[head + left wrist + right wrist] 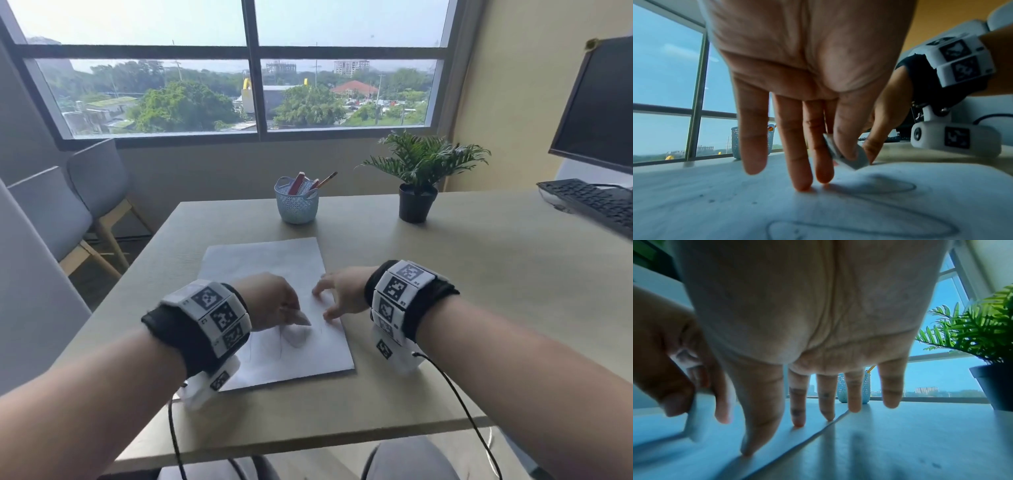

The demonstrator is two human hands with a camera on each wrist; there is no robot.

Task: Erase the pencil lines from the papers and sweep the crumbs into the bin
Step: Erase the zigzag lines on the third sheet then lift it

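A white sheet of paper (274, 263) with faint pencil loops lies on the beige table (462, 274). My left hand (274, 301) pinches a white eraser (846, 155) between thumb and forefinger and holds its edge against the paper near a drawn oval (879, 186). Two other left fingers touch the sheet. My right hand (337, 294) is spread, fingertips (748, 451) pressing the paper's right edge (818, 430). The eraser (696, 417) shows blurred in the right wrist view. Small dark crumbs (711, 200) dot the paper.
A pale blue mesh basket (296, 202) with pencils stands at the table's far middle. A potted fern (418, 178) is to its right. A keyboard (589, 202) and monitor (599, 109) sit at the far right. Grey chairs (85, 192) stand left.
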